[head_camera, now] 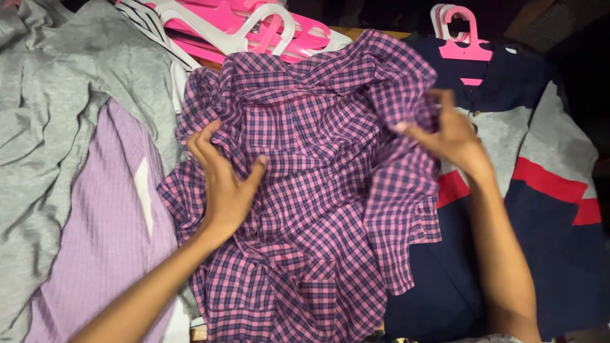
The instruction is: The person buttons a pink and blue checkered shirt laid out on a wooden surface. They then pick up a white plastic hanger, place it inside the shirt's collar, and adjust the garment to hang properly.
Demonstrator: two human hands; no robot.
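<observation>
A crumpled pink-and-navy checked shirt (318, 190) lies spread in the middle of the view. My left hand (222, 178) rests on its left side, fingers curled into the cloth near the collar area. At the shirt's right edge my right hand (448, 133) pinches a bunched fold of the fabric. Part of the shirt hangs over a navy garment with grey and red blocks (540, 190) on the right.
A lilac ribbed garment (108, 228) and a grey top (57, 95) lie at the left. Pink and white plastic hangers (254, 28) are heaped at the back, with another pink hanger (464, 44) in the navy garment's neck. A striped cloth (152, 25) shows at top left.
</observation>
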